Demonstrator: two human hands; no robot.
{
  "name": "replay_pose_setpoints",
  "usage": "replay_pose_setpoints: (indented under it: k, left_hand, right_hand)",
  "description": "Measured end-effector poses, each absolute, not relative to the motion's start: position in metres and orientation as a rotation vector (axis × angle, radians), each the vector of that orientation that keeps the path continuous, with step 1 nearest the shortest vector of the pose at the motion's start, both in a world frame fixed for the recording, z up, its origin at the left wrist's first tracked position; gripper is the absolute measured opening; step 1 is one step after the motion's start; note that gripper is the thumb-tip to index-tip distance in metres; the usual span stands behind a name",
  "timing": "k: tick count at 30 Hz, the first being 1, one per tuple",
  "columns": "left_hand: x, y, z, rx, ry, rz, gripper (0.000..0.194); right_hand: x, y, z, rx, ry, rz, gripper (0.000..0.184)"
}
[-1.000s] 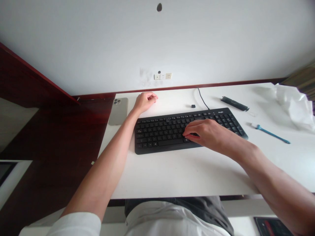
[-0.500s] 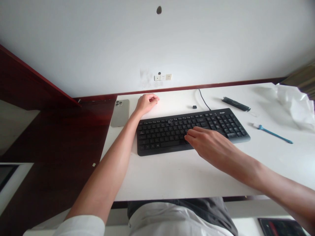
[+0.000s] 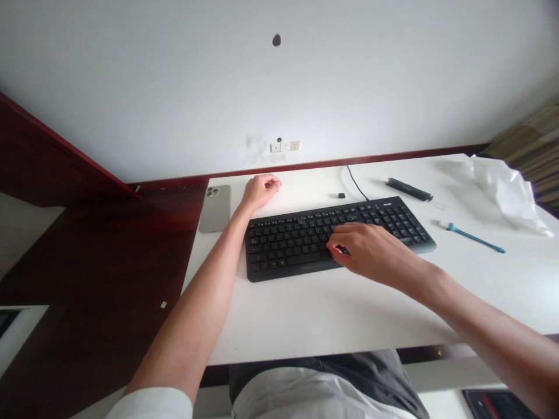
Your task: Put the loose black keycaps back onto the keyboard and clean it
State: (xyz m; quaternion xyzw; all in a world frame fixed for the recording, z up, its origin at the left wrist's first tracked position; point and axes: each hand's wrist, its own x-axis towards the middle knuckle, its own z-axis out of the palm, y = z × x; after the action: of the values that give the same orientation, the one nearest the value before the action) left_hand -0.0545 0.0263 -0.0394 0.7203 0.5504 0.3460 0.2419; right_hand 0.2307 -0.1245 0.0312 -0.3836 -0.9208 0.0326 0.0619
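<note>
The right hand (image 3: pixel 371 253) arches over a black rectangular plastic keyboard (image 3: pixel 283 256), its curled fingers (image 3: pixel 345 230) narrowly spread and hiding the middle keys. The loosely closed left hand (image 3: pixel 261 192) rests on the white counter (image 3: pixel 327 314) beyond the keyboard, near a grey smartphone (image 3: pixel 213 208).

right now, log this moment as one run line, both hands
left hand: curled on white desk, near phone | right hand: curled over black keyboard
</note>
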Motion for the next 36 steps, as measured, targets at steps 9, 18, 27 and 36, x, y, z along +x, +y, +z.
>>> replay_pose_setpoints:
  k: [9, 18, 27, 36]
  left_hand:
    - [-0.056, 0.028, -0.043, 1.932, 1.493, 0.969, 0.016]
    - [-0.057, 0.030, -0.045, 1.925, 1.478, 1.003, 0.017]
    - [-0.057, 0.028, -0.043, 1.958, 1.490, 1.002, 0.018]
    - [-0.055, 0.027, -0.040, 1.926, 1.529, 0.963, 0.018]
  right_hand:
    - [0.198, -0.087, 0.032, -0.891, -2.599, 0.300, 0.021]
    - [0.195, -0.061, 0.021, -1.087, -2.421, 0.715, 0.014]
    - [0.217, -0.073, 0.028, -0.991, -1.484, 1.666, 0.037]
    - [0.230, -0.087, 0.029, -0.910, -1.424, 1.710, 0.034]
